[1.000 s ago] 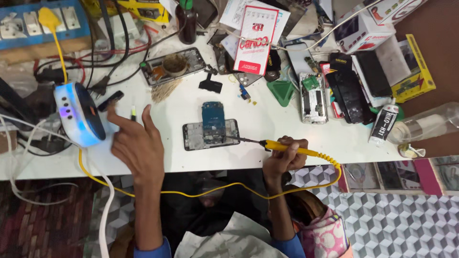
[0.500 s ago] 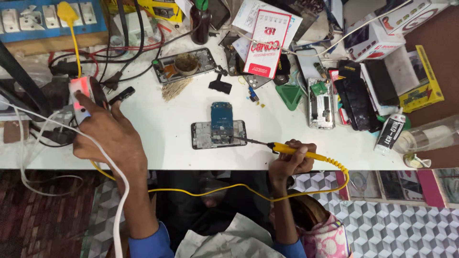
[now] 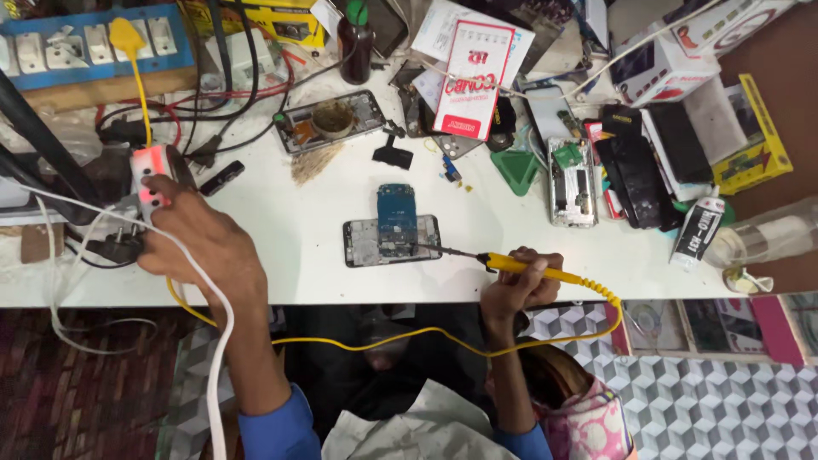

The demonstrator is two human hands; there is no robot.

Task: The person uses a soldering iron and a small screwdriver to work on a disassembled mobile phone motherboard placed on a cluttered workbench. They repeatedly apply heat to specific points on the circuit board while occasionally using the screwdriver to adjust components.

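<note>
My right hand (image 3: 518,288) grips a yellow-handled soldering iron (image 3: 511,264) at the front edge of the white table (image 3: 281,230). Its metal tip touches the blue circuit board (image 3: 396,217), which lies across an opened phone (image 3: 368,243) in the middle of the table. A yellow cord runs from the iron down under the table. My left hand (image 3: 204,243) reaches to the far left and rests on a white power strip with a red lit switch (image 3: 149,175), fingers on its end.
Several opened phones, boxes, a green triangular pick (image 3: 517,168), a dark bottle (image 3: 354,38) and tangled cables crowd the back and right of the table. A blue socket board (image 3: 77,43) stands at the back left. A white cable crosses my left arm.
My left hand has moved from the table's left front up and left onto the power strip. The white lamp seen earlier is out of view. The right hand keeps the iron on the board.
</note>
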